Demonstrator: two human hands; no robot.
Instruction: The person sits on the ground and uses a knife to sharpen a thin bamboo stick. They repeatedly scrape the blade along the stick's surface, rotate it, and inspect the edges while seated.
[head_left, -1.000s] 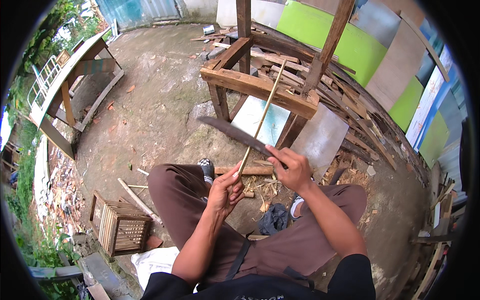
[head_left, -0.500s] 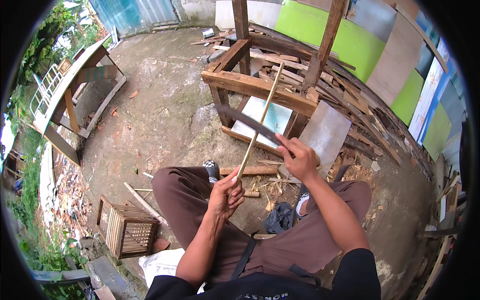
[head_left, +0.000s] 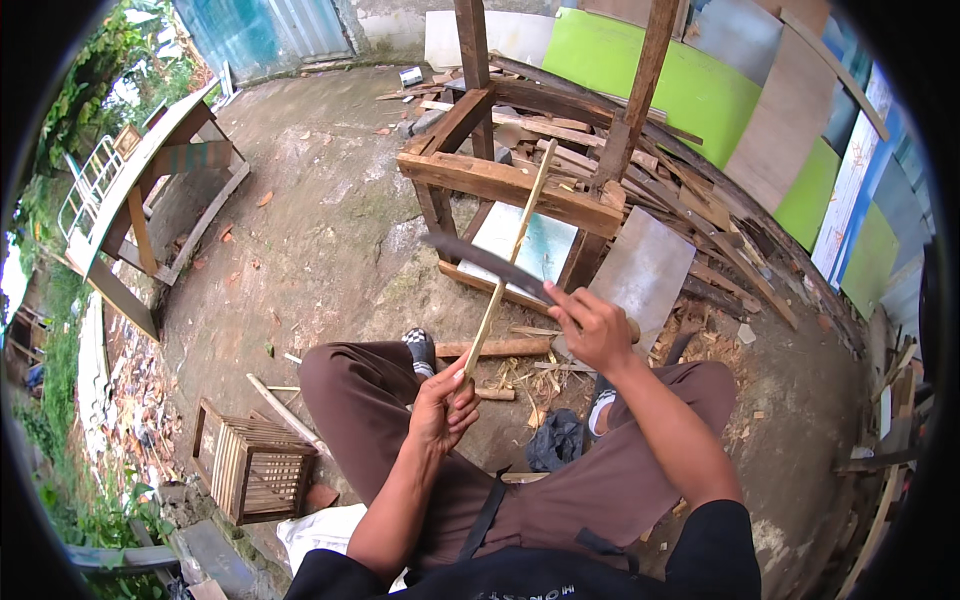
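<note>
My left hand is closed around the lower end of a long, pale, narrow strip of bamboo or wood. The strip slants up and away from me over my crossed legs. In my right hand is a long dark-bladed knife, gripped where blade meets handle, my thumb and fingers wrapped round it. Its blade lies across the strip about midway, pointing left. Whether the edge bites into the strip cannot be made out.
Ahead stands a rough timber frame with posts. Wood shavings, a short round piece of wood and a black plastic bag lie between my legs. A slatted wooden crate sits at left; a wooden table stands farther off.
My left hand has drawn the strip slightly back toward me, and its far tip sits lower. The knife stays across it, shifted a little down and left with my right hand.
</note>
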